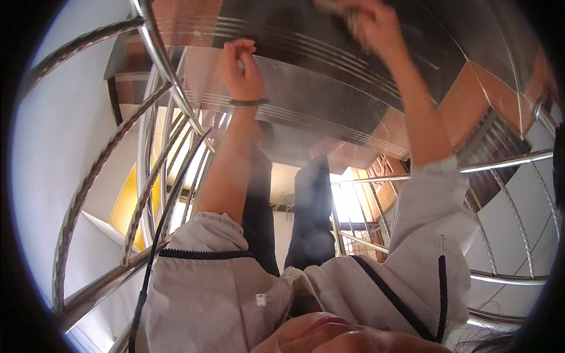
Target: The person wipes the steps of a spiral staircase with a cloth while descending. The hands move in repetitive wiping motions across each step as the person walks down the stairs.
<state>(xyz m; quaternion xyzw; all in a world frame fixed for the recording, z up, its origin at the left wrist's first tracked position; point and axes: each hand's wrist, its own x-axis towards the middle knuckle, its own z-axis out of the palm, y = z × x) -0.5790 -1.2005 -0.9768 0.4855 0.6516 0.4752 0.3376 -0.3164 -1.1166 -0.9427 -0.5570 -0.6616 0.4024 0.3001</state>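
My left hand (242, 73) hovers over the dark stair treads (287, 81), fingers curled toward the thumb, with a small gap inside. Nothing shows in it. A thin dark band (248, 102) circles that wrist. At the top edge my right hand (375, 26) is blurred and partly cut off. Its fingers are closed around a greyish-brown thing (329, 6), perhaps a cloth, too blurred to name surely. Dark stone with pale grooved lines lies beneath this hand; whether it touches the surface I cannot tell.
A steel railing (154, 42) with twisted balusters (103, 156) rises close on the left. Another steel handrail (507, 161) runs on the right. A black cord (161, 220) hangs beside my left arm. My dark-trousered legs (311, 207) stand between the railings.
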